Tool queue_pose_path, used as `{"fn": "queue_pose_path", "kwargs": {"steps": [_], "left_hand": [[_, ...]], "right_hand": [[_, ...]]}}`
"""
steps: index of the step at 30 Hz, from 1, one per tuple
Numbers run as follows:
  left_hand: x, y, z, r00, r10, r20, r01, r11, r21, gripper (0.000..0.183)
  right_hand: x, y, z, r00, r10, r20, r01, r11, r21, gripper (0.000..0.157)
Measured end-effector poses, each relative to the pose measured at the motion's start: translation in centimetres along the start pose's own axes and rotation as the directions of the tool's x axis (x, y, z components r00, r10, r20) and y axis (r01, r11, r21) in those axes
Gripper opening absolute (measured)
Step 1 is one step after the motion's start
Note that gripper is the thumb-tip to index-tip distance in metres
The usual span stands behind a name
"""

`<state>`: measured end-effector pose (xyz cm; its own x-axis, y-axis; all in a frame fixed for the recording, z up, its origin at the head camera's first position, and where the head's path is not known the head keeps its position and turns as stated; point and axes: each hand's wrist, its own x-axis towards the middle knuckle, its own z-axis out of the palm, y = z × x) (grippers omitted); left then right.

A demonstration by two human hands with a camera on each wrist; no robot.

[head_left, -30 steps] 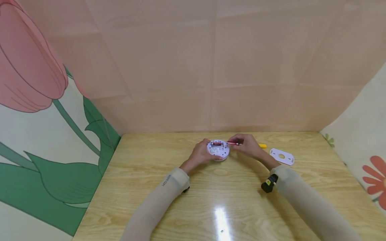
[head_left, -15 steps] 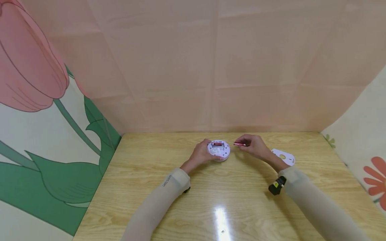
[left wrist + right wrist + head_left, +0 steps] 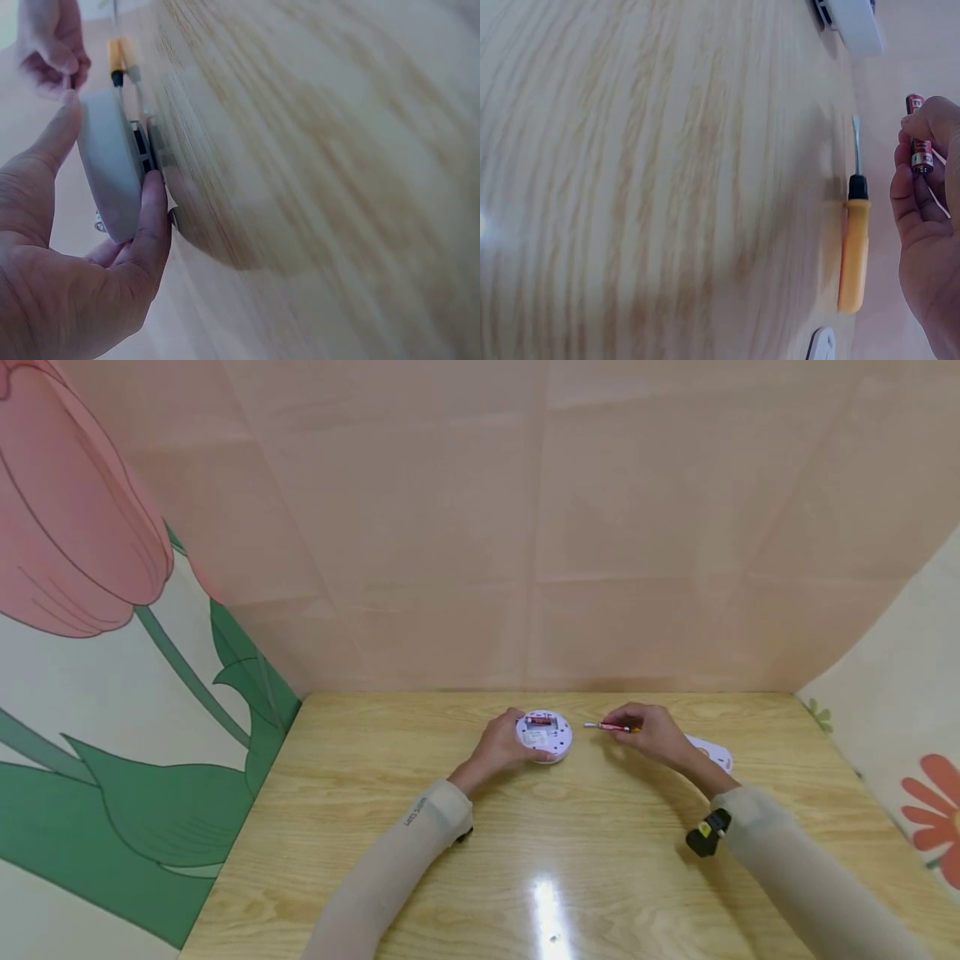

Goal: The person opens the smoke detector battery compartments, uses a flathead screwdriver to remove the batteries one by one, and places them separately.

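Observation:
My left hand [image 3: 498,741] grips a round white device [image 3: 544,742] by its left side, with its underside facing up. One red battery [image 3: 538,722] lies in the device's uncovered battery compartment. To the right, my right hand [image 3: 654,735] pinches a second red battery [image 3: 613,727] between thumb and fingers. This battery [image 3: 921,147] also shows in the right wrist view. In the left wrist view the thumb and fingers span the device's edge [image 3: 112,169] close over the table.
A screwdriver [image 3: 853,259] with a yellow handle lies on the wooden table [image 3: 525,843] beneath the right hand. Beyond that wrist is a white plate [image 3: 722,757], partly covered by the arm. A pinkish cloth [image 3: 465,568] hangs behind the table.
My right hand has moved right and slightly nearer, carrying its battery away from the device's edge. The screwdriver's tip now shows left of it. My left hand keeps its hold.

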<state>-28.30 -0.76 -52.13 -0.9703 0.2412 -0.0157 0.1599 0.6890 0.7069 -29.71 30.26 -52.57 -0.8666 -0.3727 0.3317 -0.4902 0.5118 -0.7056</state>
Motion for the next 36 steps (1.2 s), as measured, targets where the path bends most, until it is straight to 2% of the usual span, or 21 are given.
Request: {"fn": "queue_pose_path", "kwargs": {"steps": [6,13,20,26,30,36], "left_hand": [[0.0,0.1,0.0,1.000,-0.007,0.001,0.007,1.000,-0.001,0.097],[-0.1,0.1,0.0,1.000,-0.021,0.011,0.021,1.000,-0.007,0.098],[-0.1,0.2,0.0,0.999,-0.031,0.012,0.032,0.999,-0.006,0.099],[-0.1,0.1,0.0,1.000,-0.022,0.009,0.022,1.000,-0.007,0.098],[-0.1,0.1,0.0,1.000,0.000,0.002,0.000,1.000,-0.011,0.097],[-0.1,0.0,0.0,1.000,0.007,-0.003,-0.007,1.000,-0.011,0.098]], "right_hand": [[-0.9,0.5,-0.5,1.000,0.003,-0.008,-0.003,1.000,-0.018,0.022],[-1.8,1.6,-1.0,0.999,0.046,0.009,-0.046,0.998,-0.048,0.021],[-2.3,2.4,-1.2,1.000,0.015,0.001,-0.014,0.990,-0.137,0.021],[-2.5,2.7,-1.4,0.999,0.034,0.041,-0.024,0.974,-0.224,0.023],[-2.6,2.9,-1.4,0.998,0.024,0.061,-0.007,0.967,-0.256,0.022],[-2.8,3.3,-1.3,0.998,-0.029,0.049,0.041,0.960,-0.278,0.024]]}}
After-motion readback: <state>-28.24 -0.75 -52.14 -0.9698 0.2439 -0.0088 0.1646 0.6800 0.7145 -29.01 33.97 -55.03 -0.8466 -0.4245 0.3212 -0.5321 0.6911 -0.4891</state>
